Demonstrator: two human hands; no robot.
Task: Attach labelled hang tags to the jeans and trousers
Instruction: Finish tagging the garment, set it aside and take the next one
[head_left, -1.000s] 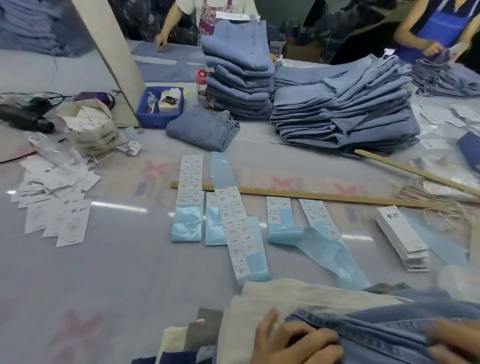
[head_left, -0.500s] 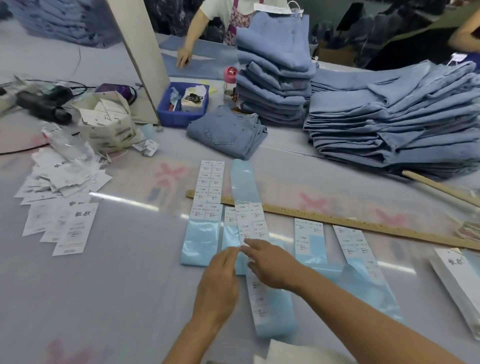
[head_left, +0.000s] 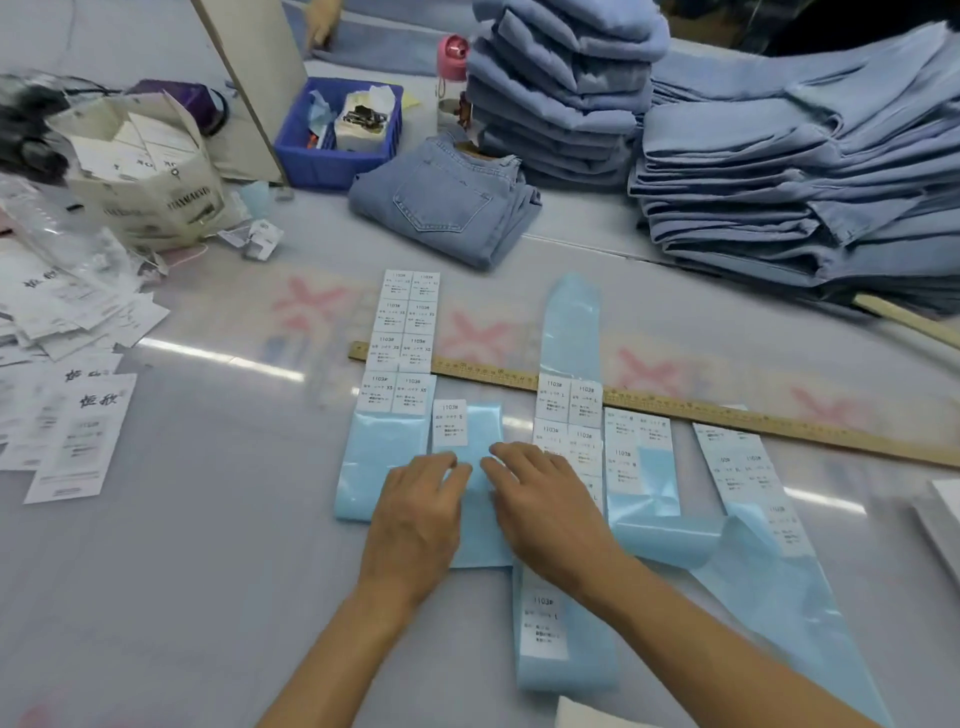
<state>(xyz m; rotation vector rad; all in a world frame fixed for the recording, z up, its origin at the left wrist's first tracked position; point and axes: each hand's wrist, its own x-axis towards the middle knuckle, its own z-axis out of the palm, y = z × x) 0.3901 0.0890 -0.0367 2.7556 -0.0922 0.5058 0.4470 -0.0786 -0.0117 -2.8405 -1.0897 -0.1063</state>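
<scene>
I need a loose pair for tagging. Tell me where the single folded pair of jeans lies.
In the head view the single folded pair of jeans lies at the table's far centre, just right of the blue bin, at the foot of the tall jeans stack.

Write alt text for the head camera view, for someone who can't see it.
Both hands, the left hand and right hand, rest flat on a blue backing strip with one white size label, among other label strips on a table. A wooden ruler crosses behind; folded jeans and denim stacks sit beyond.
</scene>
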